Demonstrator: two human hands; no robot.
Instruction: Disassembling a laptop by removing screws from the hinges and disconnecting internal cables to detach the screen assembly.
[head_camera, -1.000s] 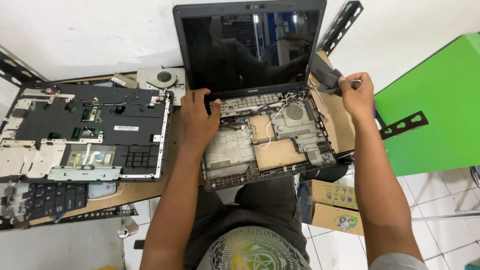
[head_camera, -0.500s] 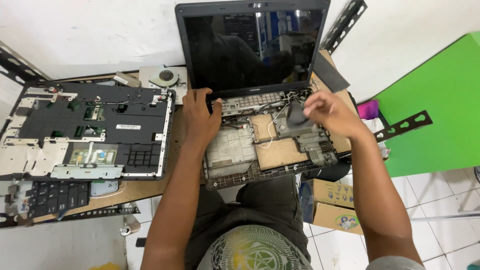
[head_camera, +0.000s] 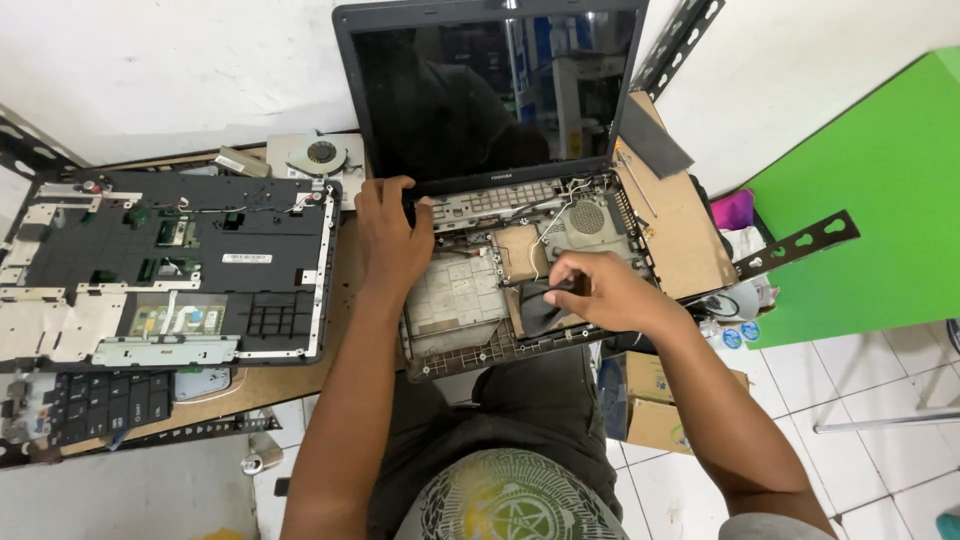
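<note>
An opened laptop (head_camera: 500, 250) sits at the middle of the table (head_camera: 690, 240), its screen upright toward the back edge and its lower shell stripped of the top cover, showing bare metal plates, wires and a round grille. The left hand (head_camera: 392, 238) rests on the back left part of that shell, just below the screen hinge, fingers (head_camera: 420, 205) curled down and gripping the frame there. The right hand (head_camera: 600, 292) lies over the front right part of the shell; its fingers are drawn narrow, pinching a flat black piece (head_camera: 540, 305) that touches the inside of the shell. What kind of part this piece is cannot be told.

Left of the laptop, toward the table's left edge, lies a removed black cover panel (head_camera: 180, 270) turned inside up, with silver brackets and small green boards on it. Near the front left corner a black keyboard (head_camera: 105, 400) lies flat. Behind the panel, near the back edge, is a grey cooling fan (head_camera: 322, 153). A dark flat pad (head_camera: 655, 140) lies on the table's right part beside the screen. A green board (head_camera: 870, 200) stands to the right of the table, and cardboard boxes (head_camera: 650, 400) sit on the tiled floor below.
</note>
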